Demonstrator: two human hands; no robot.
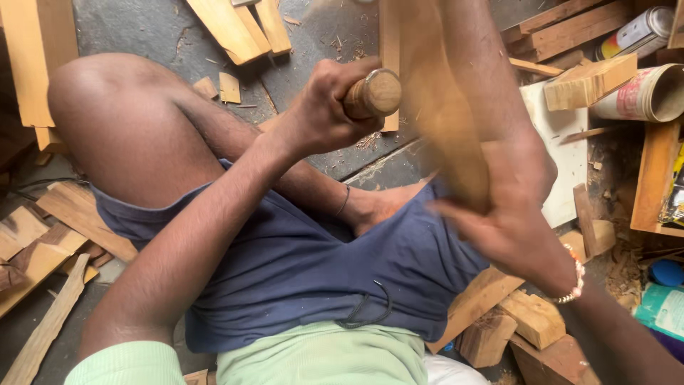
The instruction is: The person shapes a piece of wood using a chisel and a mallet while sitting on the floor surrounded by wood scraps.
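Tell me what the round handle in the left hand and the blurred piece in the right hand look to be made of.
Handle: wood, apparently smooth and turned; its round tan end shows ring-like grain. The left hand grips it.
Blurred piece: probably wood, tan like the offcuts around it; motion blur hides its grain and finish. The right hand holds it.

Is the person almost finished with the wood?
Done: chips and offcuts litter the floor. In hand: the left hand grips a round wooden handle, while the right hand holds a blurred wooden piece. Left: blur hides its shape, so I cannot tell.
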